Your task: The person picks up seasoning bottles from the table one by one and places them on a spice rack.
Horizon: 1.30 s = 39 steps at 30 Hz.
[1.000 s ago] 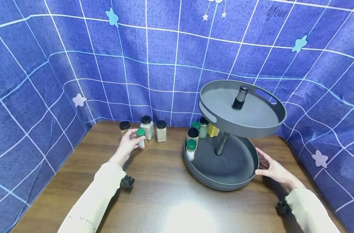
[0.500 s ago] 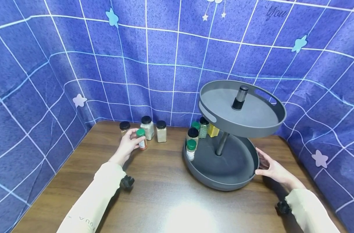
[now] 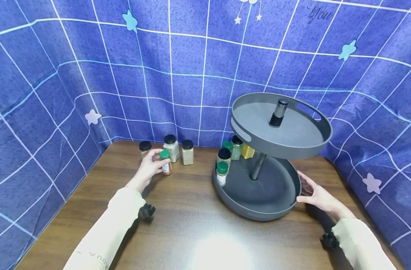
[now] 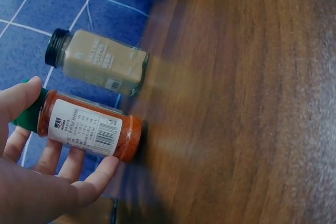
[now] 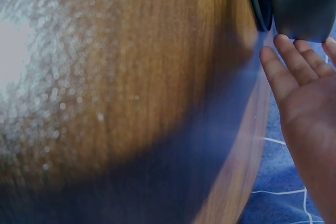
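In the head view my left hand holds a small spice jar with a green lid at the table's left. The left wrist view shows orange-red powder in this jar and a white barcode label, my thumb at the lid and my fingers along its far side. My right hand is at the right wall of a dark grey two-tier turntable. Its fingers are extended, tips at the turntable's outer side.
Three black-lidded jars stand behind my left hand, among them a tan one. Several jars, including a green-lidded one, and a yellow container sit on the lower tier's left and back. The upper tier overhangs them. Blue cloth hangs behind the table.
The green-lidded jar in my left hand has shifted very slightly to the right and toward me. My right hand and the turntable stay where they were.
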{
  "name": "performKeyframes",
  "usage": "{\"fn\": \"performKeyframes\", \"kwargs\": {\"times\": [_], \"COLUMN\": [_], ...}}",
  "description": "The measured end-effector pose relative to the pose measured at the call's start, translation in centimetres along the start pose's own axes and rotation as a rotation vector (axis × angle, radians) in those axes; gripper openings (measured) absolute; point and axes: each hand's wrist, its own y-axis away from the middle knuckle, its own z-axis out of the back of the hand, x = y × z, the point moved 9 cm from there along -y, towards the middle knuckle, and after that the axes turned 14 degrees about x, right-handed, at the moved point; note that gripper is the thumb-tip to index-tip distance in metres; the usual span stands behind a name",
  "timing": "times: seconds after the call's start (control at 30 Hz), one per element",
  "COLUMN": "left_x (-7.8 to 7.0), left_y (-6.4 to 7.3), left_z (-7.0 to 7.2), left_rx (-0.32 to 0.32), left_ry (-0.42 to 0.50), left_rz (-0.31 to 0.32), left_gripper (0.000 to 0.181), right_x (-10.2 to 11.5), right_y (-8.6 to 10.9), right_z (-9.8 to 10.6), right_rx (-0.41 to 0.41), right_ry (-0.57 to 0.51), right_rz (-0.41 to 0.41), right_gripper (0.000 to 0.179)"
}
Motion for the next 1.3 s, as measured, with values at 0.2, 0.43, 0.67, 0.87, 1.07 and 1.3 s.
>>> {"fn": "performKeyframes", "kwargs": {"times": [0.2,0.43,0.67,0.87,1.07,1.3], "left_x": [-0.7,-1.3,-2.3,-3.7,-4.7,-7.1], "left_y": [0.1,0.0,0.1,0.1,0.2,1.2], "left_z": [-0.1,-0.5,-0.9,-1.6,-2.4,-4.0], "left_rx": [0.013,0.040,0.070,0.100,0.129,0.172], "left_ry": [-0.021,-0.042,-0.059,-0.078,-0.106,-0.093], "left_rz": [0.002,-0.003,-0.012,-0.020,0.004,0.030], "left_gripper": [0.052,0.053,0.054,0.054,0.054,0.054], "right_x": [0.1,0.2,0.1,0.2,0.2,0.2], "right_y": [0.0,-0.1,-0.1,0.0,0.0,0.0], "right_z": [0.0,-0.1,-0.1,-0.1,0.0,0.0], "right_rx": [0.002,0.003,0.009,0.007,0.006,0.002], "right_ry": [-0.005,-0.008,-0.019,-0.014,-0.009,-0.011], "right_rz": [-0.007,-0.014,-0.019,-0.024,-0.019,-0.005], "right_gripper": [0.088,0.088,0.088,0.088,0.088,0.087]}}
